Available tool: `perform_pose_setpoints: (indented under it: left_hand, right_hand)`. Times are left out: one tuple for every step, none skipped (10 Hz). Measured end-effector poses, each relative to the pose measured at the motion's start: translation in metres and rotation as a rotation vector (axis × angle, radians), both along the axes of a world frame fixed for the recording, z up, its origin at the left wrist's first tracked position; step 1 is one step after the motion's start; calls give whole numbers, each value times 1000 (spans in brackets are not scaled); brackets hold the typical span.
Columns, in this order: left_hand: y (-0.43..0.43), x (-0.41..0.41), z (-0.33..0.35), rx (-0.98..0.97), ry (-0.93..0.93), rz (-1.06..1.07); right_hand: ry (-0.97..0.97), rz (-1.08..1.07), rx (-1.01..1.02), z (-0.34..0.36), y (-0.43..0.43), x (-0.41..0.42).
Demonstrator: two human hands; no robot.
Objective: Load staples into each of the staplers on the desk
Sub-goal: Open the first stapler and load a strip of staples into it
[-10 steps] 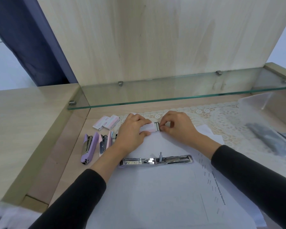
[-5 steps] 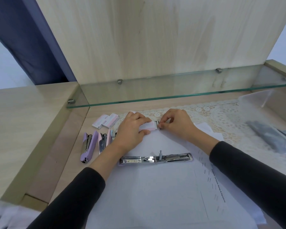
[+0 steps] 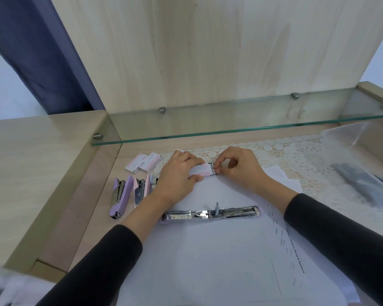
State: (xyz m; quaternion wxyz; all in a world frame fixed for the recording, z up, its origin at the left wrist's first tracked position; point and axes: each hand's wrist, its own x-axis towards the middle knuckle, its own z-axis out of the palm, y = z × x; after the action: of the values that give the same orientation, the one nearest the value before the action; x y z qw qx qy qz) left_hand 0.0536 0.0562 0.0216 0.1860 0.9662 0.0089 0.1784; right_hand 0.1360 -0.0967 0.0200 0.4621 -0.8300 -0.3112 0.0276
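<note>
Head view: left hand grips staple box, right hand pinches staples; papers cover wooden desk.

You can read only one line here. On the white paper at your near right, a row of small dark print runs sideways towards you, and it seems to say "Company Stamp & Signature" (the word before it is too blurred to tell). The two staple boxes at the far left carry pink labels whose print is too small to read. So does the staple box that your left hand grips.
</note>
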Motion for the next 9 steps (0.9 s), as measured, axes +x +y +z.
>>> perform_pose_setpoints:
  left_hand:
    - [1,0,0,11,-9,-16]
    - [2,1,2,25,4,-6]
    - [3,1,2,30,14,-1]
    - [3,1,1,32,12,-1]
    - [3,1,1,40,17,7]
    - [2,1,1,47,18,8]
    - [2,1,2,43,16,11]
    - [1,1,2,36,3,12]
    - [1,1,2,41,9,18]
  right_hand:
    - [-22,3,39,-4,-1,1]
    - [-29,-9,46,-5,0,2]
    - [-49,10,13,-4,0,3]
    - [-78,35,-37,-2,-1,4]
    - [-97,57,-85,0,-1,5]
    - [-86,40,-105,2,0,3]
    - [-39,25,-97,6,2,0]
    - [15,21,-100,11,0,-3]
    - [43,-11,-64,12,-3,-7]
